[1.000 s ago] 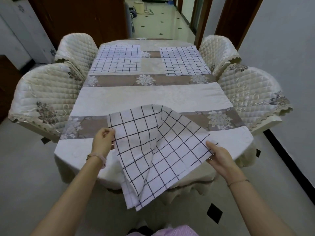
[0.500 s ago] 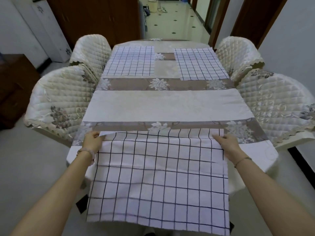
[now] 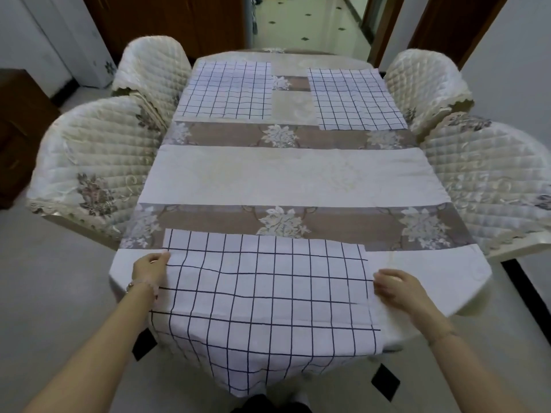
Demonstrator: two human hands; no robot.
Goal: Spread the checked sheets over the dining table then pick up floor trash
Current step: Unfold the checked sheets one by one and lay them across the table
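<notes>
As left hand and right hand pinched opposite edges of the near checked sheet, much overhung the dining table; best kept taut and slid farther on

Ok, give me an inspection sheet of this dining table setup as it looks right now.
Surface: dining table, covered by a beige cloth with floral bands.
Job's things: near checked sheet lies on the near end, its front hanging over the edge; far left sheet and far right sheet lie flat, apart.
Clutter: nothing seen; no floor trash in view.
Hands: left hand pinches the near checked sheet's left edge; right hand is at its right edge, grip unclear.
Cables: nothing seen.
Surroundings: four quilted chairs, two per side; tiled floor with dark diamond insets; hallway beyond.
</notes>
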